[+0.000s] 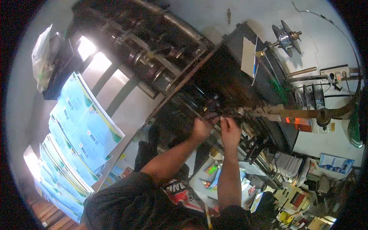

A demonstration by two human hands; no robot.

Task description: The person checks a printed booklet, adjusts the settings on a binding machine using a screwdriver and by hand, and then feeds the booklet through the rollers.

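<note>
Both hands reach into the dark middle of a black metal machine (245, 90), close beside each other. My left hand (202, 130) is closed, its fingers curled at a dark part among the rods and fittings; what it grips is hidden in shadow. Just to its right, my right hand (230, 133) is closed too, with thumb and fingers pinched at the same spot. Whatever lies between them is too small and dim to make out. Right beside the right hand, a worn metal bar (283, 113) runs out to a round-ended joint.
Tall stacks of blue printed sheets (82, 126) stand at the left by the machine's rollers (149, 63). A spool (286, 38) sits at the upper right, near a wall socket (335, 74). Below right are a paper bundle (289, 165) and cluttered boxes (297, 201).
</note>
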